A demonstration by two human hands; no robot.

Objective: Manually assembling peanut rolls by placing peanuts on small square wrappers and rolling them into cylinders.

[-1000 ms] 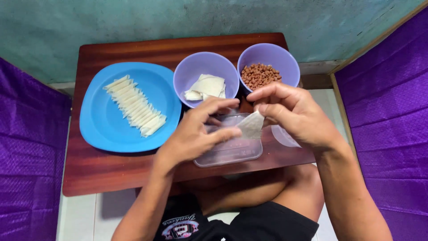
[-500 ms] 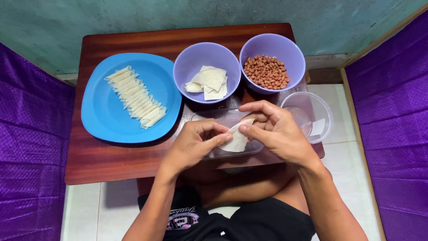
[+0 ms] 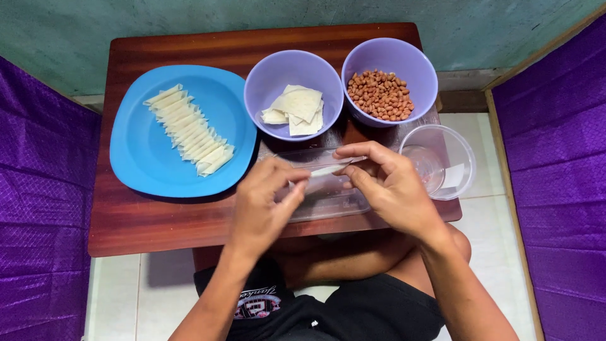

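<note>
My left hand [image 3: 264, 203] and my right hand [image 3: 386, 185] meet over a clear plastic tray [image 3: 331, 201] at the table's front edge. Between their fingertips they pinch a thin, pale wrapper [image 3: 329, 170], stretched out flat and narrow. Behind the hands a purple bowl [image 3: 265, 79] holds a few loose pale wrappers [image 3: 298, 108]. A second purple bowl [image 3: 416, 66] to its right is filled with brown peanuts [image 3: 380, 95]. On the left, a blue plate [image 3: 145, 145] carries a diagonal row of several rolled wrappers [image 3: 189, 130].
Everything rests on a small dark wooden table [image 3: 158, 221]. A clear plastic cup [image 3: 442, 161] lies at its right edge. Purple cloth [image 3: 44, 208] hangs on both sides. My crossed legs are under the table on a white tiled floor.
The wrapper was a loose folded piece held above the tray; now it is drawn out flat and narrow between both hands. The hands have come lower and closer to me.
</note>
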